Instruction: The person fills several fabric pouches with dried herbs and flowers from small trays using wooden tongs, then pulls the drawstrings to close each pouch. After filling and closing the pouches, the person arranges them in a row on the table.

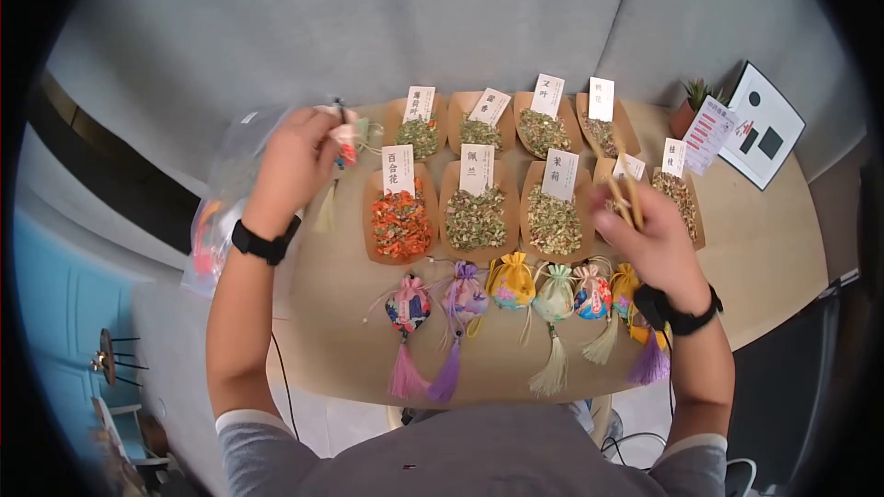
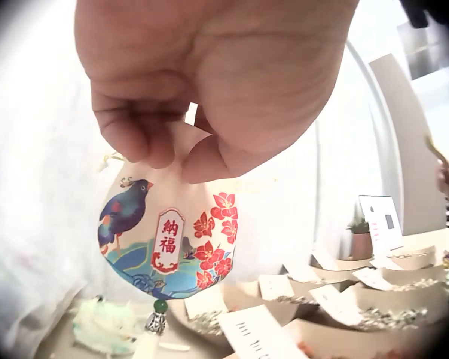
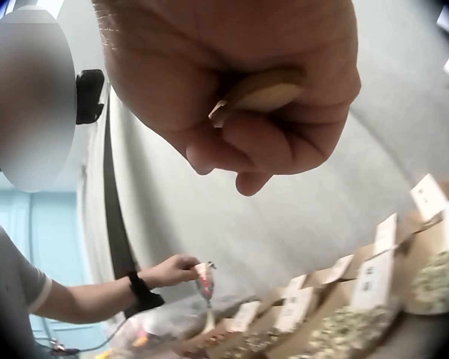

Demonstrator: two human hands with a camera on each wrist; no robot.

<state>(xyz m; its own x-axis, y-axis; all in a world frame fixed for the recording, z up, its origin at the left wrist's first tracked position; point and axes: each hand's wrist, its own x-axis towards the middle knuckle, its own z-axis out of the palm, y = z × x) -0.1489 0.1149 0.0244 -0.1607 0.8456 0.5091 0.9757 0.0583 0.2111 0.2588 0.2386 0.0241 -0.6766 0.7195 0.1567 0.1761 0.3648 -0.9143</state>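
Note:
My left hand is raised at the left of the table and pinches the gathered top of a cream pouch with a bird and red flowers. A green bead hangs under the pouch, and a pale tassel below. Over the right-hand trays, the fingers of my right hand are curled round a light wooden tool. In the right wrist view part of the tool shows inside the fist; its full shape is hidden.
Two rows of paper trays with dried herbs and labels, one with orange pieces, cross the table. Several tasselled pouches lie in front. A clear plastic bag is at the left; a plant pot and a framed board stand back right.

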